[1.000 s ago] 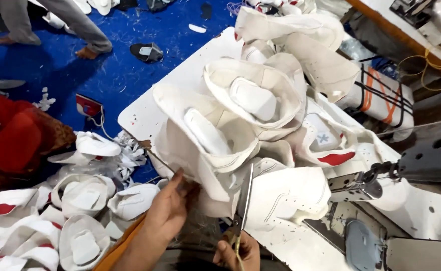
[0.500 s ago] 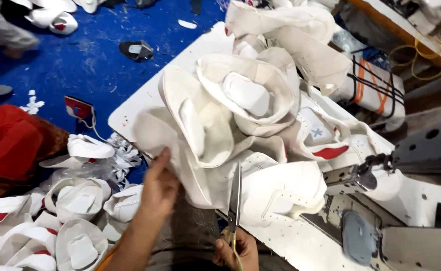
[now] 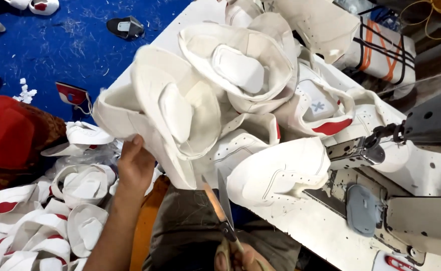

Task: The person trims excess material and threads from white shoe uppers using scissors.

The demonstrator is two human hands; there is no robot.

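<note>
My left hand [image 3: 136, 165] grips a chain of white stitched shoe uppers [image 3: 175, 108], lifted off the table's near edge. A few uppers hang joined in a bunch, with a red-patched one [image 3: 325, 118] behind. At the bottom of the view my right hand [image 3: 240, 258] holds scissors [image 3: 219, 206]. Their blades are parted and point up at the lower edge of the held upper.
A sewing machine [image 3: 411, 140] stands at the right on the white table [image 3: 305, 231]. A heap of white and red uppers [image 3: 45, 211] lies on the blue floor at the left. A wrapped bundle with orange straps [image 3: 381, 50] sits at the back right.
My left hand has lifted the bunch of uppers higher and towards me. The scissors have risen to its lower edge and their blades have parted.
</note>
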